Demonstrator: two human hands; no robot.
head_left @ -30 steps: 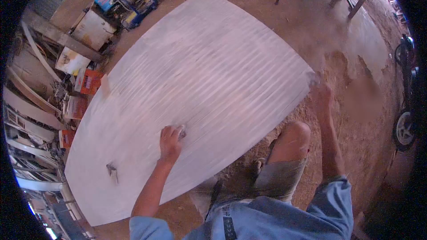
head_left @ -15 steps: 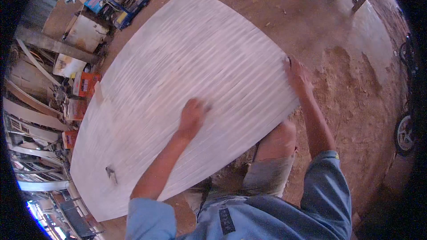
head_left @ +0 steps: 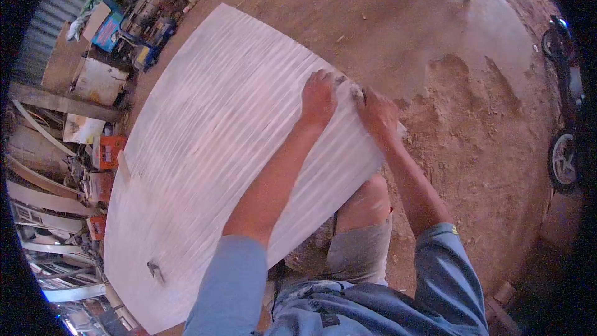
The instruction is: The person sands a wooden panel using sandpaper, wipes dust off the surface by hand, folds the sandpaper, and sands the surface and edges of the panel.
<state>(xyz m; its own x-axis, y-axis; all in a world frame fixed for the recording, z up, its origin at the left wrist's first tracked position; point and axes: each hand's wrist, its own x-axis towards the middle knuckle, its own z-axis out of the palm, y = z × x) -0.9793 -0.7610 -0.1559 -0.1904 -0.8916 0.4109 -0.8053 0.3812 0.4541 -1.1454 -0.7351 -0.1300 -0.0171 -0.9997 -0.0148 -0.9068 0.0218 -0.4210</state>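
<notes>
A large, pale curved panel [head_left: 205,112], coated in streaky white and grey, lies tilted in front of me across my legs. My left hand [head_left: 319,98] is closed on the panel's upper right part, near its far edge; a small dark piece shows at the fingertips, too blurred to name. Just right of it, my right hand [head_left: 378,115] is bent over the far right edge, fingers closed. A small whitish, crumpled-looking bit [head_left: 357,92] shows at its fingertips; its kind is unclear. Near the panel's lower left end is a small dark hole or mark [head_left: 154,269].
Orange crates [head_left: 112,151] and stacked curved panels [head_left: 46,202] line the left side. Machine parts and a blue box [head_left: 107,31] stand at the upper left by corrugated metal. Brown dirt floor [head_left: 466,149] spreads to the right, with a motorbike wheel [head_left: 563,159] at the far right.
My left hand has moved from the panel's middle up and right to near the far edge. My right hand has shifted from the right corner leftward along the edge. The view has turned slightly.
</notes>
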